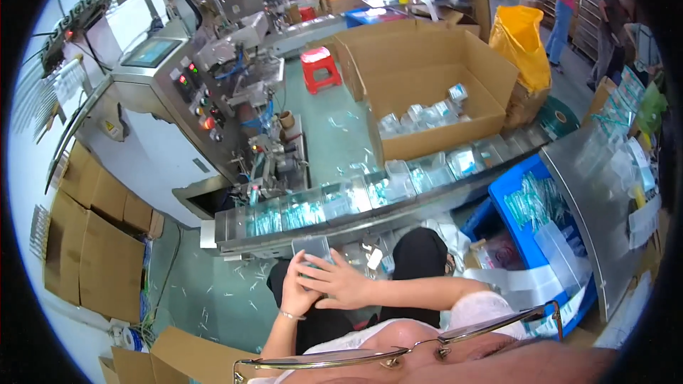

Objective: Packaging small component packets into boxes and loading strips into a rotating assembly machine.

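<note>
Over my lap, just short of the conveyor's near edge, I hold a small clear plastic box (pixel 310 247) between both hands. My left hand (pixel 297 291), with a bracelet at the wrist, grips its left side. From the right, my right hand (pixel 343 282) reaches across with long, slightly parted fingers laid over the box and the left fingers. Much of the box is hidden under them, so I cannot tell what is inside. Beyond it runs a metal conveyor (pixel 284 240) carrying a row of clear boxes (pixel 306 215) filled with thin teal-and-white sticks.
Behind the conveyor stands a large open carton (pixel 427 64) with several filled clear boxes. At right, a blue bin (pixel 498 199) holds loose teal sticks beside a metal sheet (pixel 587 213). A machine with a control panel (pixel 178 92) is at left; a red stool (pixel 320 71) stands behind.
</note>
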Action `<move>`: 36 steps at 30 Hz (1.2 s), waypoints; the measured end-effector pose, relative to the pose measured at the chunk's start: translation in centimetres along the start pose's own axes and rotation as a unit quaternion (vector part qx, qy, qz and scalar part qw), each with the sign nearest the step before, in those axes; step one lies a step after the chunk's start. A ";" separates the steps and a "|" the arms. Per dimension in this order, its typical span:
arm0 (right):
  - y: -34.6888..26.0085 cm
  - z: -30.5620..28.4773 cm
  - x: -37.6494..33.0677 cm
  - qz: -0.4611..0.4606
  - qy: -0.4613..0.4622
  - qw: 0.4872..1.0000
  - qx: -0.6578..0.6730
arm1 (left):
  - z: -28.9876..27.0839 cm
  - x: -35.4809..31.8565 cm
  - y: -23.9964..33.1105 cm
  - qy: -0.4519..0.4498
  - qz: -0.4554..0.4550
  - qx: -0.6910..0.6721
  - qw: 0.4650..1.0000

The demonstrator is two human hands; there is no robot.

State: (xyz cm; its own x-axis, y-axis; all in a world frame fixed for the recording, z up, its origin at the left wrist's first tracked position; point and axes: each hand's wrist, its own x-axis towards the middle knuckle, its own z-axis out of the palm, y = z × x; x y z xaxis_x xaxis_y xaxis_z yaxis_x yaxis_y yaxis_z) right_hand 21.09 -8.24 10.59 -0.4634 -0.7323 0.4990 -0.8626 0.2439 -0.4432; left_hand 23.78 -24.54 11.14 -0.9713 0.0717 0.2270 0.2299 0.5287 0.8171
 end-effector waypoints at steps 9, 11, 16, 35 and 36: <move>26.1 -20.1 -20.8 0.398 0.471 0.762 -0.198 | 3.9 4.5 -0.3 -0.068 -0.037 -0.031 0.997; 33.5 -24.0 -23.7 0.508 0.537 0.653 -0.166 | 3.6 4.9 -1.0 -0.057 -0.054 -0.036 0.996; 44.3 -28.3 -35.5 0.765 0.428 0.476 -0.072 | 9.8 9.1 -0.5 -0.129 -0.162 -0.060 0.976; 57.5 -25.8 -42.3 0.618 0.603 0.499 0.073 | 11.0 9.2 -0.4 -0.155 -0.152 -0.217 0.952; 56.7 -22.6 -36.0 0.592 0.629 0.499 0.070 | 9.8 7.7 1.0 -0.112 -0.148 -0.135 0.973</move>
State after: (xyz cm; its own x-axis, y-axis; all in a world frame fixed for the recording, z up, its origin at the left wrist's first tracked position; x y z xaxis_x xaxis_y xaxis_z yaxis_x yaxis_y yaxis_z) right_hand -15.71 46.31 -15.72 -0.4687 0.8721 -0.1405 0.1476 -0.0795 -0.9858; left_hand 15.91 -15.19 8.52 -0.9794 0.1486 -0.1370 -0.0844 0.3154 0.9452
